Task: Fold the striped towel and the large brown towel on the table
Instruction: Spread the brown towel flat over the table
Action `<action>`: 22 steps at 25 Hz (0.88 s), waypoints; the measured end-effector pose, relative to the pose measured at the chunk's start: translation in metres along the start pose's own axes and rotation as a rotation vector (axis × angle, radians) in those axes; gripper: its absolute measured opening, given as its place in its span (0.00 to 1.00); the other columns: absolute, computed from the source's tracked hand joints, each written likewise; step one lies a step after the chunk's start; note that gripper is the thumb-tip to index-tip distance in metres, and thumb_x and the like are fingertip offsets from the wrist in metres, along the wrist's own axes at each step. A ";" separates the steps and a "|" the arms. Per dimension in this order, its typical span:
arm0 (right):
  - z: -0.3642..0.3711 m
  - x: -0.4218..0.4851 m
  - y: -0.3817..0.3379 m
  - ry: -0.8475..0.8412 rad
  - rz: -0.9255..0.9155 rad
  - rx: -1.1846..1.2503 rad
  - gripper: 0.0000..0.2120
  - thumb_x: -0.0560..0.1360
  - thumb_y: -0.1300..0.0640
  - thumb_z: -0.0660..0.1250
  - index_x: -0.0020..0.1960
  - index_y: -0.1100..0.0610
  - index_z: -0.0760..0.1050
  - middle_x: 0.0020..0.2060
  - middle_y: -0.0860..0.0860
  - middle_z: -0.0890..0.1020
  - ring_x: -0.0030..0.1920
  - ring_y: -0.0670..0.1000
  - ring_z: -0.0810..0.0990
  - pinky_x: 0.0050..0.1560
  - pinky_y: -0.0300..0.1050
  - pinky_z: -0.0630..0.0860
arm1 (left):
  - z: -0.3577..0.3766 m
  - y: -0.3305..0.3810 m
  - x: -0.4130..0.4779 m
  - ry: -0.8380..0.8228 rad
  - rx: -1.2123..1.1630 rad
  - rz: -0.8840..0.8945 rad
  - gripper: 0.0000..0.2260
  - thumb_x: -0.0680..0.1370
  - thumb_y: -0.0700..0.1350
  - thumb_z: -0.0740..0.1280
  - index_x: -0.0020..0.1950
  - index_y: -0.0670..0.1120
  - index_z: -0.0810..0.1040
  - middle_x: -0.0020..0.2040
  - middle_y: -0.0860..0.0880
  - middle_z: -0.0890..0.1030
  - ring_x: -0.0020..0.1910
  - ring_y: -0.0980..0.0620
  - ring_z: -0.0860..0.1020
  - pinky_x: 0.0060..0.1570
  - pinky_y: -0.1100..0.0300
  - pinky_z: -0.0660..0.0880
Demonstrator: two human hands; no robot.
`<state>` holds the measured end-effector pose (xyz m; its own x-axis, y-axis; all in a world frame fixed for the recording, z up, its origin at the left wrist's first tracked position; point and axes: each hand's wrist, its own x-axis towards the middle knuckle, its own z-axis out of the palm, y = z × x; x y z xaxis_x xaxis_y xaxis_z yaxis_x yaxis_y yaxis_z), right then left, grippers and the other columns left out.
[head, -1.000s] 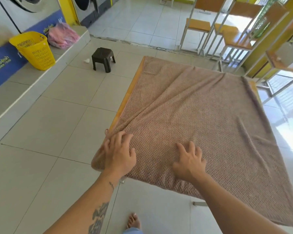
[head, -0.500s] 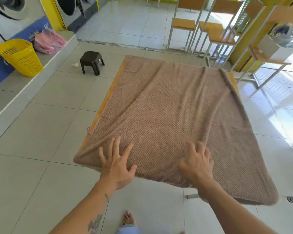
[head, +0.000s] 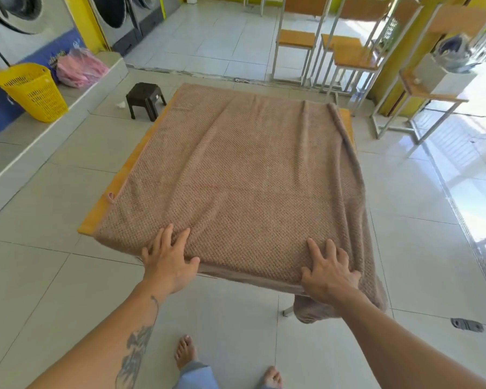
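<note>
The large brown towel [head: 244,178] lies spread over almost the whole wooden table [head: 118,178], its right side and near right corner hanging over the edge. My left hand [head: 169,259] rests flat on the near left part of the towel, fingers straight and spread. My right hand [head: 327,272] lies flat on the near right part, fingers spread, at the table's front edge. No striped towel is in view.
A small dark stool [head: 146,100] stands on the floor by the table's far left corner. A yellow laundry basket [head: 33,91] and a pink bag [head: 80,67] sit on the ledge by the washing machines. Wooden chairs [head: 345,51] stand behind the table.
The towel has shifted to the right, baring the table's left edge and squaring up with the table. Both hands slid along its near edge, still lying flat on it.
</note>
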<state>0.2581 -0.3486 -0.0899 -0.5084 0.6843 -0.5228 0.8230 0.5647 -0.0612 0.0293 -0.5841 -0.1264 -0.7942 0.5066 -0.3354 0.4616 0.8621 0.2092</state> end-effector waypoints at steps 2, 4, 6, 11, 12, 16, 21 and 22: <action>-0.006 -0.003 0.000 -0.003 -0.004 0.023 0.34 0.75 0.46 0.56 0.78 0.43 0.46 0.76 0.53 0.51 0.75 0.61 0.53 0.68 0.67 0.61 | 0.002 0.006 -0.007 0.075 -0.007 -0.013 0.28 0.77 0.59 0.62 0.76 0.58 0.60 0.78 0.50 0.55 0.77 0.47 0.53 0.71 0.39 0.56; -0.009 -0.005 -0.009 0.081 -0.065 0.031 0.29 0.73 0.50 0.58 0.73 0.47 0.56 0.70 0.53 0.60 0.69 0.60 0.62 0.67 0.63 0.65 | -0.001 0.009 -0.013 0.184 0.022 0.012 0.21 0.77 0.54 0.65 0.69 0.57 0.68 0.68 0.52 0.66 0.69 0.48 0.65 0.66 0.45 0.62; -0.009 -0.003 -0.020 0.137 -0.159 0.000 0.23 0.72 0.53 0.59 0.67 0.51 0.63 0.64 0.53 0.65 0.65 0.59 0.65 0.64 0.58 0.68 | -0.007 0.011 -0.013 0.232 0.035 0.038 0.14 0.78 0.50 0.66 0.63 0.56 0.72 0.58 0.53 0.69 0.60 0.50 0.69 0.60 0.49 0.64; -0.009 0.012 -0.030 0.174 -0.143 0.101 0.09 0.69 0.61 0.63 0.48 0.52 0.67 0.47 0.50 0.74 0.49 0.54 0.73 0.47 0.49 0.76 | -0.018 0.003 0.001 0.256 0.025 0.063 0.06 0.74 0.43 0.69 0.45 0.54 0.76 0.47 0.54 0.70 0.48 0.51 0.69 0.48 0.54 0.61; -0.008 0.010 -0.032 0.188 -0.147 0.082 0.08 0.69 0.62 0.62 0.46 0.52 0.67 0.44 0.49 0.75 0.45 0.53 0.74 0.43 0.48 0.75 | -0.019 -0.004 0.002 0.257 0.021 0.063 0.06 0.73 0.43 0.69 0.43 0.54 0.76 0.47 0.55 0.70 0.48 0.51 0.69 0.47 0.54 0.60; -0.010 -0.010 -0.047 0.120 -0.134 -0.003 0.06 0.68 0.60 0.60 0.43 0.51 0.67 0.40 0.48 0.76 0.39 0.52 0.74 0.37 0.46 0.69 | -0.016 -0.029 -0.006 0.212 0.030 0.115 0.06 0.74 0.47 0.68 0.41 0.55 0.72 0.50 0.55 0.67 0.51 0.51 0.67 0.51 0.54 0.62; -0.025 0.000 -0.111 0.143 -0.213 0.020 0.17 0.70 0.57 0.62 0.58 0.51 0.74 0.54 0.50 0.77 0.50 0.53 0.77 0.46 0.49 0.75 | -0.031 -0.053 0.006 0.309 -0.162 0.123 0.06 0.72 0.46 0.66 0.48 0.55 0.74 0.49 0.54 0.69 0.52 0.51 0.69 0.55 0.49 0.67; -0.025 0.006 -0.130 0.134 -0.258 0.037 0.21 0.71 0.58 0.62 0.64 0.51 0.72 0.58 0.50 0.76 0.54 0.54 0.76 0.48 0.49 0.75 | -0.036 -0.059 0.013 0.290 -0.138 0.104 0.12 0.71 0.44 0.66 0.53 0.55 0.74 0.52 0.53 0.69 0.54 0.49 0.69 0.56 0.49 0.67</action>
<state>0.1421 -0.4068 -0.0639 -0.7287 0.5767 -0.3693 0.6699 0.7122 -0.2098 -0.0230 -0.6288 -0.1101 -0.8343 0.5503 -0.0349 0.5037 0.7864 0.3577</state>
